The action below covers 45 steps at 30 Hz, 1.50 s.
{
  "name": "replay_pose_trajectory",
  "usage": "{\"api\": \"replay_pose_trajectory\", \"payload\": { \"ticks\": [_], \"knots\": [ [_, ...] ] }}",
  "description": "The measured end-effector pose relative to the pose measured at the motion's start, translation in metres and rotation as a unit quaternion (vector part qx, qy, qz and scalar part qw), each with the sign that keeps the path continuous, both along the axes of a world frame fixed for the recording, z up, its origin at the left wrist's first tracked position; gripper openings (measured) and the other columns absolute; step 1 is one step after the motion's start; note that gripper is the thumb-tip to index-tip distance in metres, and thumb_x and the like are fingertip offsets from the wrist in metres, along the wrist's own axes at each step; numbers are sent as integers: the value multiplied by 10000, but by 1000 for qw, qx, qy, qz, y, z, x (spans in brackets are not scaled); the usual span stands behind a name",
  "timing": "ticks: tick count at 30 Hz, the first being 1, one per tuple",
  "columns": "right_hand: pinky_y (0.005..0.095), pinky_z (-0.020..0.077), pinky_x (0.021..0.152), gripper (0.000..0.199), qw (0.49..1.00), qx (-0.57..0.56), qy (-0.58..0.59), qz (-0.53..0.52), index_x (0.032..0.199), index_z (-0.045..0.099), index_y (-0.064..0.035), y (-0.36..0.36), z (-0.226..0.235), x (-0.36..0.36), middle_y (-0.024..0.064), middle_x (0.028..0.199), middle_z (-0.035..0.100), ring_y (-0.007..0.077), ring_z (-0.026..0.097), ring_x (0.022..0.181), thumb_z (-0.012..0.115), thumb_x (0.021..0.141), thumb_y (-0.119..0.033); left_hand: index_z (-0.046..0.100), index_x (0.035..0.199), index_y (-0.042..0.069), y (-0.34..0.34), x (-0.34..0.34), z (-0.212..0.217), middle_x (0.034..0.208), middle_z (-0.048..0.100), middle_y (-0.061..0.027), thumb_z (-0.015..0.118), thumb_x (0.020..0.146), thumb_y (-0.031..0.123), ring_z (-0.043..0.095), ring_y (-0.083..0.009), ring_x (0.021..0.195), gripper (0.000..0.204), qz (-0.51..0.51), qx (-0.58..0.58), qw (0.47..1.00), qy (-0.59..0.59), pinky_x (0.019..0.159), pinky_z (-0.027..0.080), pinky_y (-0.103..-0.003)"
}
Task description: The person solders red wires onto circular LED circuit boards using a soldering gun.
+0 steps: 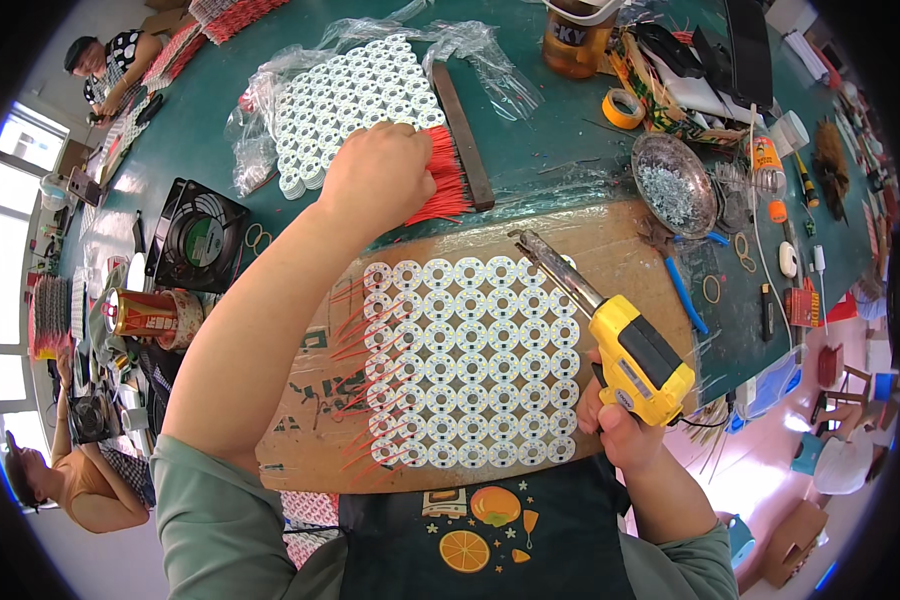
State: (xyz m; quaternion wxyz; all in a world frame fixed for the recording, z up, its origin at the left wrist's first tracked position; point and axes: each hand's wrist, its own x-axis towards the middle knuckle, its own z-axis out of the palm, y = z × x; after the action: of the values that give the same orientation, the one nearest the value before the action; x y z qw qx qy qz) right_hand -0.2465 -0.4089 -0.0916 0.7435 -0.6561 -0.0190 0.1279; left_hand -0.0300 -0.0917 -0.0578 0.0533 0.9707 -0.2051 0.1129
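My left hand [382, 172] reaches far forward, its fingers curled closed on the edge of a pile of red wires [448, 180]; the fingertips are partly hidden. In my right hand [620, 425] is a yellow and black soldering gun [638, 362], its metal tip pointing up and left over the far right of a panel. That panel of round white circuit boards [472, 367] lies flat on a brown board [315, 440]. Red wires [358, 335] stick out along the panel's left columns. Beyond my left hand rests a stack of similar white panels [355, 95] on clear plastic.
A dark metal bar [462, 140] lies beside the wire pile. At right are a metal dish of bits [675, 185], pliers with blue handles [682, 290], orange tape [623, 108] and a drink jug [576, 40]. A black fan [198, 237] and red can [142, 313] stand left. Other people sit at left.
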Motion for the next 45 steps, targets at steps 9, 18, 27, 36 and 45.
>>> {"api": "replay_pose_trajectory", "payload": {
  "ticks": [9,18,27,36,45],
  "knots": [
    [267,414,545,791,1000,5,3,-6,1419,441,27,0,0,0,16,708,483,107,466,576,808,854,-388,699,886,35,1,-1,13,844,699,-183,616,840,176,685,-360,846,170,-18,3,1000,15,780,546,-488],
    [264,424,547,788,1000,19,3,-14,1417,446,21,1,1,-1,24,734,516,113,490,584,818,851,-382,703,1057,33,2,-8,26,904,711,-189,626,922,204,687,-377,870,231,36,-176,978,103,791,547,-453],
    [265,425,543,782,999,33,10,-8,1406,462,22,3,6,1,28,741,521,119,500,581,821,849,-393,716,955,34,45,-25,56,918,691,-147,657,873,141,666,-330,976,147,-18,221,975,32,849,540,-453],
    [273,416,533,804,996,79,40,-18,1405,451,17,9,13,3,25,727,513,125,500,571,831,841,-411,747,808,83,41,-39,46,883,713,-79,653,826,139,677,-240,941,111,-17,394,918,45,792,526,-381],
    [272,400,510,846,996,76,38,-25,1402,448,27,10,14,4,18,710,501,126,489,546,838,827,-454,741,825,69,61,-47,39,860,703,-88,649,843,138,682,-247,934,116,-7,348,936,59,803,526,-400]
  ]
}}
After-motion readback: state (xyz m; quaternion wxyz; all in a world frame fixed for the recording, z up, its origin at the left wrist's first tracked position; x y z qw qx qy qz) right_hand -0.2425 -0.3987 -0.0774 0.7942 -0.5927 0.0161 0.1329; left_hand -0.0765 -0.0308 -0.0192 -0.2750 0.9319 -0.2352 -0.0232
